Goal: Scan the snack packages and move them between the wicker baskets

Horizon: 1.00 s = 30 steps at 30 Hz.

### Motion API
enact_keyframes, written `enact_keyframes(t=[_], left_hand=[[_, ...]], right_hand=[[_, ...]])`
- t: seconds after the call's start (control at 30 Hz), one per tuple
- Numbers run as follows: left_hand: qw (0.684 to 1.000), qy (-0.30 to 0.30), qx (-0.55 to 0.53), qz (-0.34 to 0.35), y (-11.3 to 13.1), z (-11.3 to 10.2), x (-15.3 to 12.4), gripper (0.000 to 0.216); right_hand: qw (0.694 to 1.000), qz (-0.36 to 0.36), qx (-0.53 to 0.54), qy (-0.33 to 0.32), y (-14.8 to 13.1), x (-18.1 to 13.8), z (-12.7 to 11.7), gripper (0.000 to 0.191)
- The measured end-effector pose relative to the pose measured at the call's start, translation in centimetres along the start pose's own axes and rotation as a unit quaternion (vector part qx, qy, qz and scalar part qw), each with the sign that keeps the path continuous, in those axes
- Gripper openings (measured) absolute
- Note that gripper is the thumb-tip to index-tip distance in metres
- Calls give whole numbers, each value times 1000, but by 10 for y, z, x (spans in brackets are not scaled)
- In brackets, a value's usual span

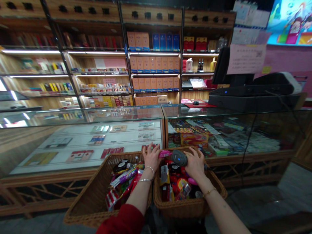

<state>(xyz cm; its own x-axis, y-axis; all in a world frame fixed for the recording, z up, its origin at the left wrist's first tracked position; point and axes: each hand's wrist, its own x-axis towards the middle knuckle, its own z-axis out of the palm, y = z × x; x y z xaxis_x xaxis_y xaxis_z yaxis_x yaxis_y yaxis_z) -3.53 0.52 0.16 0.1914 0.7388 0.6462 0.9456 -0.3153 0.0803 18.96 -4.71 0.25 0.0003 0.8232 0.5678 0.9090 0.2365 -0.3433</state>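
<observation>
My left hand (151, 158) is closed on a small pink package (165, 153) with a white label, held over the gap between two wicker baskets. My right hand (195, 163) grips a dark barcode scanner (179, 158) with a lit blue light, its head turned toward the pink package. Below my right hand, the right basket (181, 205) holds red, yellow and pink wrapped snacks. In the left basket (84, 218) lie a purple-and-white packet (125, 177), a red-striped bag (112, 198) and a round black item (121, 165).
Glass display counters (129, 114) run behind the baskets, with flat packs inside. A monitor (222, 66) and a black cash drawer (253, 103) stand on the right counter. A cable (248, 136) hangs down its front. Stocked shelves (156, 53) line the back wall.
</observation>
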Motion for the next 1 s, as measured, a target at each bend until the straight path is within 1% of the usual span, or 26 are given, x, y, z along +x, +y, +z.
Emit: enact_keyframes(t=[0.37, 0.63, 0.8, 1.0], left_hand=[[1000, -3, 4, -2, -1, 1, 0, 36], [1000, -12, 3, -1, -5, 6, 0, 37], [1000, -9, -1, 0, -5, 8, -1, 36], [1000, -9, -1, -5, -5, 9, 0, 38]], right_hand=[[1000, -8, -10, -5, 4, 0, 3, 32], [1000, -13, -15, -9, 4, -1, 4, 27], [1000, -9, -4, -10, 3, -1, 2, 31], [1000, -9, 8, -13, 3, -1, 1, 32]])
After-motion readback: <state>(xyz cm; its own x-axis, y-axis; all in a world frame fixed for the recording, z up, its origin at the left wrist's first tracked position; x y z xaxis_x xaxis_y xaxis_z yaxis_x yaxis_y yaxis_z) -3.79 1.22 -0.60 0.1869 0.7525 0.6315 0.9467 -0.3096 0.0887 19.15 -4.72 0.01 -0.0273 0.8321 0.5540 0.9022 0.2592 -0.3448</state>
